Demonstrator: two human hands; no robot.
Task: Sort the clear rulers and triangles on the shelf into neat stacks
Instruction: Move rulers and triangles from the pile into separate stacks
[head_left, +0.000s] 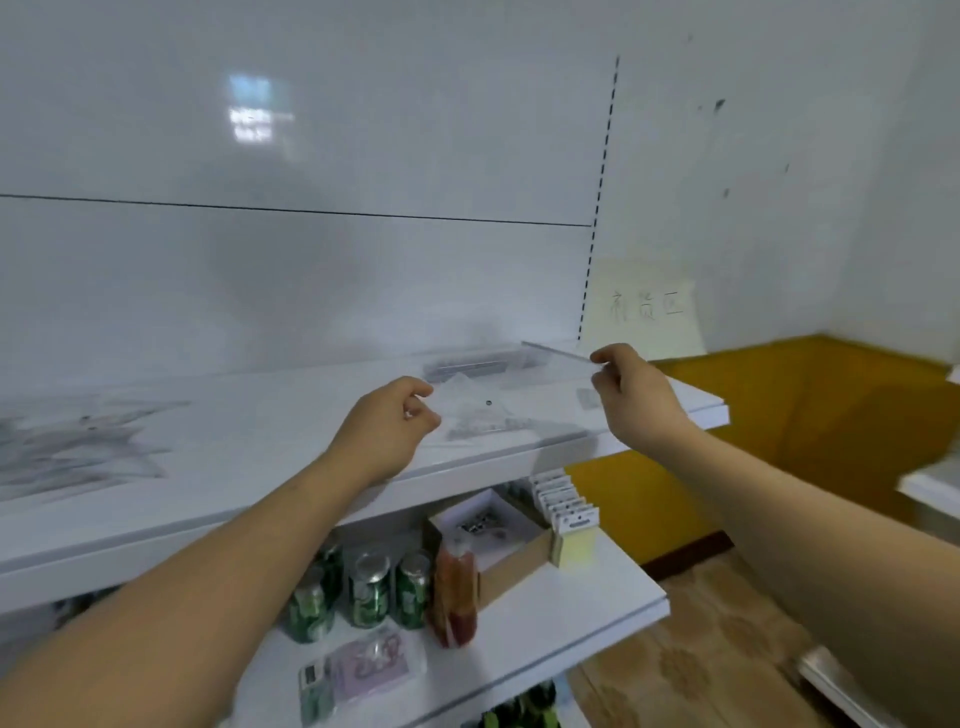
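Above the shelf (249, 462), the right hand (631, 397) pinches a clear ruler (556, 351). The left hand (387, 423) curls beside a triangle (480, 413); its grasp cannot be determined.

White shelf (260, 452) with scattered clear rulers (478, 366) and triangles (78, 447)

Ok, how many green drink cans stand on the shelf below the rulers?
4 green metal cans: front left, one partly hidden behind it, one middle, one right beside the red-orange bottle. More may hide under the white upper shelf.
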